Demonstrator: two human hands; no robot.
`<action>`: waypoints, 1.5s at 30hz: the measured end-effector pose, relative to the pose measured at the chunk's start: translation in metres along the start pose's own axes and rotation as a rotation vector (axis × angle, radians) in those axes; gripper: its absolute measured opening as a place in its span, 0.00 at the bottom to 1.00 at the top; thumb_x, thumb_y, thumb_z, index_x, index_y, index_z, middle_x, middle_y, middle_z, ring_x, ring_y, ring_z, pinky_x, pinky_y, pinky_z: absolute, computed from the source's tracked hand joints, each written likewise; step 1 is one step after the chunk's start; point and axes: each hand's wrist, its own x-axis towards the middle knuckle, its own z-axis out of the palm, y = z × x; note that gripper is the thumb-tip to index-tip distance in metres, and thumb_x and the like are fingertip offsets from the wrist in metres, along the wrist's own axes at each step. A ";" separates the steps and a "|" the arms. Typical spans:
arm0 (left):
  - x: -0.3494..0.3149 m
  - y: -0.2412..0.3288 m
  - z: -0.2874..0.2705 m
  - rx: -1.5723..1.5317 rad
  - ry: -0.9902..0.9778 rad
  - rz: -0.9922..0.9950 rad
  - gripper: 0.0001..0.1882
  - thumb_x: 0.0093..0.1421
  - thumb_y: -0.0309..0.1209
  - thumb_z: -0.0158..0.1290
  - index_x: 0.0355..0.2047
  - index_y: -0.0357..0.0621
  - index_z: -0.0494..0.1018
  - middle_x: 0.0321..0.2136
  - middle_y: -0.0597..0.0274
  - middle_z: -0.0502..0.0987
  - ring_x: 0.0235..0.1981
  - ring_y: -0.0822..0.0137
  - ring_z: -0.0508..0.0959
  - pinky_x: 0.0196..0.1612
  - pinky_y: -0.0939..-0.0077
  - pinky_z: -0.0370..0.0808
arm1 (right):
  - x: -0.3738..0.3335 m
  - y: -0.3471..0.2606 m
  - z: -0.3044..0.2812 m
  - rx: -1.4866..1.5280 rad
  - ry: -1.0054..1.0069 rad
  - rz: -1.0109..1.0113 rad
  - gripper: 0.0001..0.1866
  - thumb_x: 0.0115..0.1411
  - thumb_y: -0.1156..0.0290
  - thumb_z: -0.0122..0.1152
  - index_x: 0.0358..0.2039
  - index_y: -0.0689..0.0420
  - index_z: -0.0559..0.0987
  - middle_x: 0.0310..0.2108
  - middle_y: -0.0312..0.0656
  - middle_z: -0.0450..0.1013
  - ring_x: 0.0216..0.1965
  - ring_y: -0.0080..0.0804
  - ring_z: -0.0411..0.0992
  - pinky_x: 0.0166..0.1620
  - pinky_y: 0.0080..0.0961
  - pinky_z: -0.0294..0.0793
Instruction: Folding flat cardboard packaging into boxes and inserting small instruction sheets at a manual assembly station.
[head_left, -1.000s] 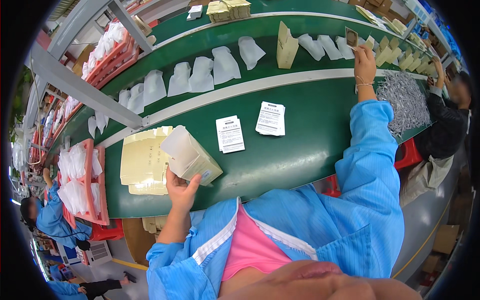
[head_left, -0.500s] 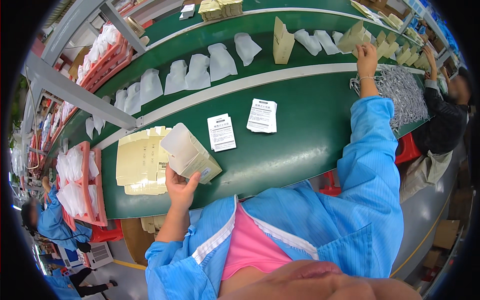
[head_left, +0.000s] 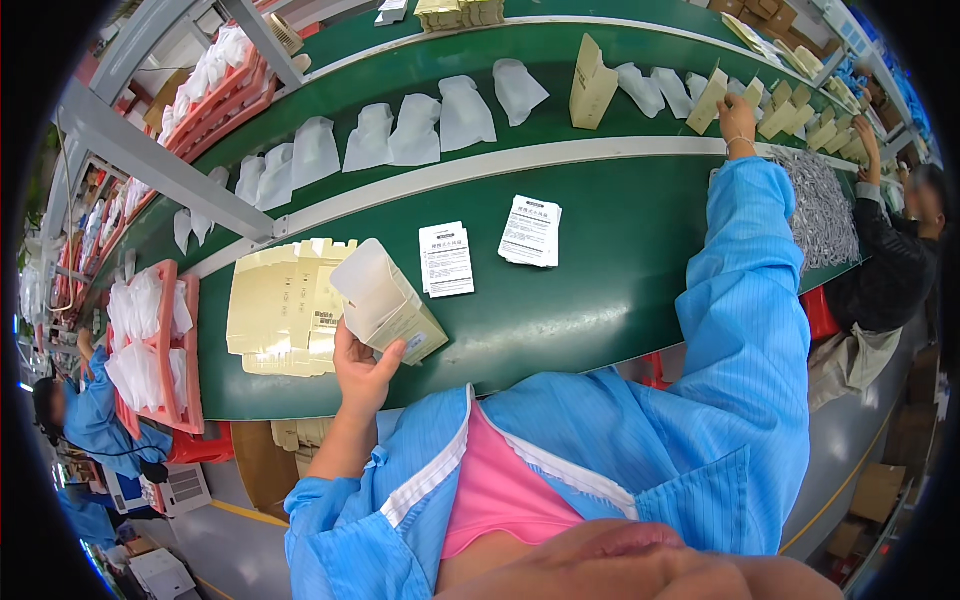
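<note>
My left hand (head_left: pixel 366 368) is closed around an open cream carton (head_left: pixel 408 322), its pale flap tipped up toward the upper left. It is held over the near table, beside a pile of flat cream cartons (head_left: pixel 280 310). My right arm reaches far out to the belt. There my right hand (head_left: pixel 739 122) is closed with its fingertips at the right edge of an upright cream carton (head_left: pixel 706 104); the fingers partly hide the contact. Two stacks of printed leaflets, a left stack (head_left: pixel 446 262) and a right stack (head_left: pixel 529 232), lie on the green table.
White pouches (head_left: pixel 415 130) and a tall carton (head_left: pixel 592 85) stand along the green belt (head_left: pixel 545 135) behind a pale rail (head_left: pixel 480 165). Grey cables (head_left: pixel 815 210) are heaped at right, near a co-worker (head_left: pixel 885 260). Pink crates (head_left: pixel 180 350) of white packets stand left, beneath a metal post (head_left: pixel 165 160).
The pouches and tall carton on the belt have shifted right. The carton at my right hand has gone from tilted to standing upright, lower down. My left hand keeps hold of its carton.
</note>
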 end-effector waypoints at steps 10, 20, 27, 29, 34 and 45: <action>0.010 -0.003 0.014 -0.037 -0.064 0.004 0.37 0.49 0.22 0.60 0.57 0.35 0.55 0.49 0.55 0.68 0.50 0.66 0.71 0.53 0.72 0.67 | -0.060 0.010 -0.087 0.151 -0.485 -0.071 0.24 0.51 0.73 0.64 0.50 0.53 0.72 0.43 0.40 0.72 0.35 0.30 0.72 0.41 0.28 0.72; 0.003 -0.003 0.029 -0.031 -0.163 0.056 0.38 0.48 0.22 0.61 0.58 0.35 0.55 0.49 0.56 0.69 0.51 0.66 0.70 0.53 0.72 0.66 | -0.081 0.041 -0.046 -0.014 -0.610 -0.207 0.12 0.50 0.74 0.65 0.37 0.57 0.77 0.34 0.39 0.75 0.32 0.27 0.70 0.38 0.25 0.71; 0.011 0.002 0.037 -0.029 -0.244 0.052 0.38 0.48 0.22 0.61 0.58 0.35 0.56 0.49 0.55 0.69 0.51 0.66 0.70 0.54 0.71 0.65 | -0.044 0.003 -0.131 0.377 -0.436 0.033 0.08 0.56 0.71 0.61 0.35 0.59 0.77 0.25 0.32 0.73 0.26 0.20 0.68 0.33 0.16 0.68; 0.016 0.005 0.048 -0.029 -0.284 0.061 0.37 0.48 0.22 0.61 0.58 0.35 0.56 0.49 0.55 0.69 0.51 0.65 0.70 0.55 0.70 0.65 | -0.036 -0.009 -0.142 0.518 -0.404 0.056 0.10 0.56 0.70 0.61 0.37 0.60 0.78 0.26 0.33 0.74 0.28 0.18 0.69 0.32 0.16 0.68; 0.028 0.005 0.077 -0.078 -0.456 0.090 0.37 0.49 0.23 0.61 0.58 0.36 0.57 0.51 0.56 0.68 0.52 0.64 0.69 0.56 0.69 0.64 | -0.031 -0.049 -0.162 0.846 -0.390 0.015 0.13 0.57 0.69 0.60 0.41 0.61 0.77 0.29 0.31 0.74 0.29 0.16 0.69 0.34 0.14 0.67; 0.031 -0.014 0.092 -0.171 -0.513 0.052 0.36 0.50 0.26 0.62 0.58 0.38 0.57 0.51 0.57 0.67 0.53 0.65 0.69 0.58 0.67 0.63 | 0.018 -0.099 -0.128 0.886 -0.226 -0.056 0.14 0.58 0.66 0.61 0.42 0.59 0.77 0.29 0.29 0.72 0.28 0.13 0.65 0.33 0.11 0.63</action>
